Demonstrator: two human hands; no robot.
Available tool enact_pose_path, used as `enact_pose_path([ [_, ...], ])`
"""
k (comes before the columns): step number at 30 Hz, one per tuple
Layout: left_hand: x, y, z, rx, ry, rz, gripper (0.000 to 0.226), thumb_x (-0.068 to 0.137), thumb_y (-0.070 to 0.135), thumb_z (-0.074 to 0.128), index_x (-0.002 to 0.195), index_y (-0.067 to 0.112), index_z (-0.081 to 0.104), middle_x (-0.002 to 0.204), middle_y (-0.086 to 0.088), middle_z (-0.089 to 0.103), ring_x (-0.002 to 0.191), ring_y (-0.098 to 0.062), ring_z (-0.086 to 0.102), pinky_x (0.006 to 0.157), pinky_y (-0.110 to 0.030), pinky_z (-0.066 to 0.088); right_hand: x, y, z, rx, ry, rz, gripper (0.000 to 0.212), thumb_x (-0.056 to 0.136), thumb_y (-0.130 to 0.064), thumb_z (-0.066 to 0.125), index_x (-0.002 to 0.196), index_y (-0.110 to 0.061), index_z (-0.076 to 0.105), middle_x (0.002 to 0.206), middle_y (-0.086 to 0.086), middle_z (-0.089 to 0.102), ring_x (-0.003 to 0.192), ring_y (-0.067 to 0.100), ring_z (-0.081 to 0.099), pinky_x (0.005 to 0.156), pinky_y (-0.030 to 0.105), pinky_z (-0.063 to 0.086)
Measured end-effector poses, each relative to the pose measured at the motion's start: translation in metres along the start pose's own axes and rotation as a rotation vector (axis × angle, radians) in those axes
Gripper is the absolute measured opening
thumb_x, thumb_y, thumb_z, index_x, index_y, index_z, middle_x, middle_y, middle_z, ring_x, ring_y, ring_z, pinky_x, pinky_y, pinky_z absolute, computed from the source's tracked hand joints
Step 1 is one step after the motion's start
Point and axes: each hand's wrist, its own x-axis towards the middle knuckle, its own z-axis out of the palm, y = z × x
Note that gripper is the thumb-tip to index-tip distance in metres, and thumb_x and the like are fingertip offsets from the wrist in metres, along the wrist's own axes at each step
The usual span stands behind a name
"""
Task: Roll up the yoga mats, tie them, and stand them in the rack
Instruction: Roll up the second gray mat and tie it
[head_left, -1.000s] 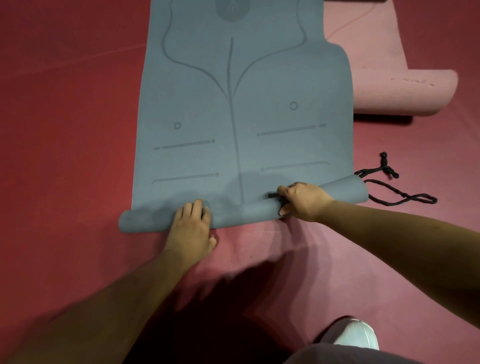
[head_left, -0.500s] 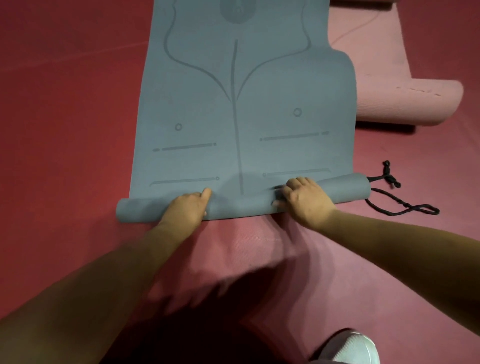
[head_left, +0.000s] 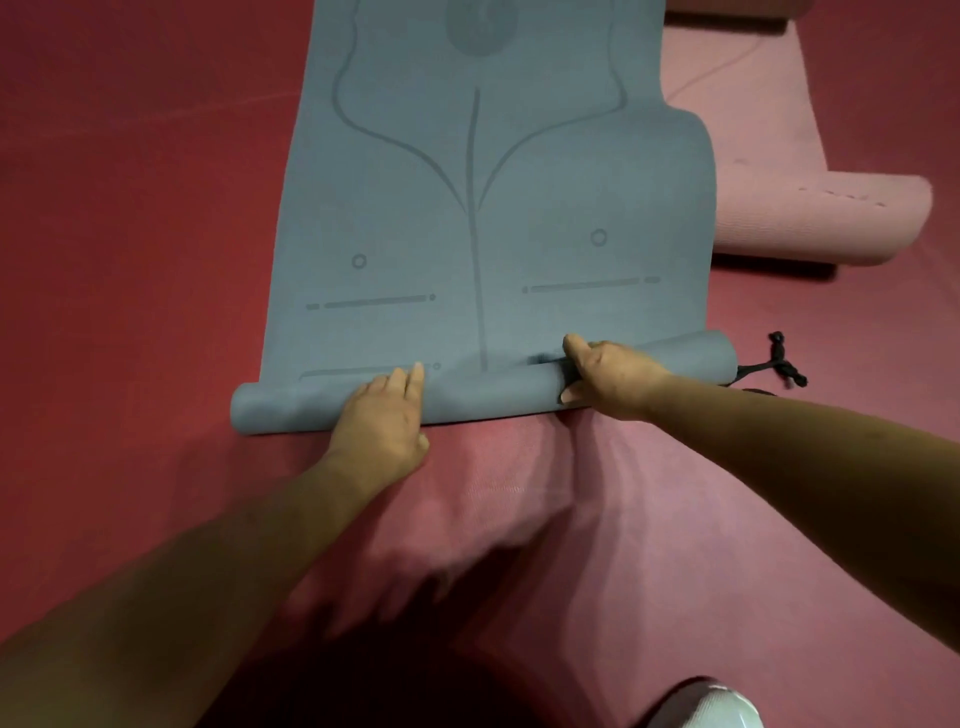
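Head cam: blue mat (head_left: 493, 208) on the red floor (head_left: 130, 234), near end rolled. left hand (head_left: 382, 421) presses flat, right hand (head_left: 608, 376) grips the roll, probably to keep it tight and even

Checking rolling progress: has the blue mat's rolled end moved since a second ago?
Yes. The roll has advanced away from the person, reaching the lowest printed line, which earlier lay clear ahead of it.
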Motion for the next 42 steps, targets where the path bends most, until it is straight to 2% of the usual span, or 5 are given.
enact_pose_path([
  [3,0.003,0.006,0.002,-0.056,-0.005,-0.027,0.058,0.086,0.033,0.056,0.136,0.006,0.04,0.131,-0.016,0.054,0.123,-0.031,0.05,0.102,-0.038,0.038,-0.004,-0.002,0.007,-0.072,0.036,-0.013,0.038,0.095,-0.037,0.062,0.117,-0.011,0.046,0.117,0.016,0.054,0.113,0.034,0.049,0.091,0.037,0.038],
  [11,0.015,0.006,0.018,0.08,-0.168,-0.034,0.121,0.078,0.052,0.068,0.152,-0.002,-0.011,0.16,-0.024,-0.007,0.15,-0.037,-0.007,0.122,-0.047,-0.004,0.003,-0.008,0.006,-0.412,0.092,-0.099,0.052,0.101,-0.032,0.037,0.141,0.002,0.042,0.132,0.02,0.055,0.12,0.035,0.052,0.107,0.037,0.034],
  [16,0.025,-0.008,0.022,0.057,-0.115,0.009,0.099,0.08,0.032,0.065,0.154,0.001,0.006,0.151,-0.019,0.024,0.144,-0.035,0.019,0.122,-0.044,0.004,0.009,0.001,0.013,-0.573,-0.033,-0.127,0.105,0.089,-0.068,0.048,0.156,-0.002,0.002,0.143,0.022,0.041,0.13,0.038,0.04,0.117,0.042,0.023],
  [26,0.023,-0.017,0.042,0.022,0.194,0.066,0.054,0.078,0.008,0.03,0.126,0.001,0.055,0.104,-0.02,0.059,0.095,-0.037,0.06,0.09,-0.047,0.048,-0.001,0.009,0.023,-0.394,0.133,-0.096,0.069,0.092,-0.022,0.059,0.152,-0.014,0.024,0.13,0.012,0.049,0.118,0.031,0.046,0.109,0.035,0.03],
  [42,-0.038,-0.034,0.031,-0.185,-0.517,0.149,0.08,0.088,0.024,0.063,0.156,0.022,0.019,0.159,-0.003,0.026,0.146,-0.02,0.026,0.119,-0.031,0.02,-0.044,-0.011,0.05,0.031,-0.293,-0.195,0.069,0.079,-0.03,0.072,0.143,-0.026,0.045,0.132,-0.001,0.061,0.12,0.021,0.058,0.102,0.031,0.046],
])
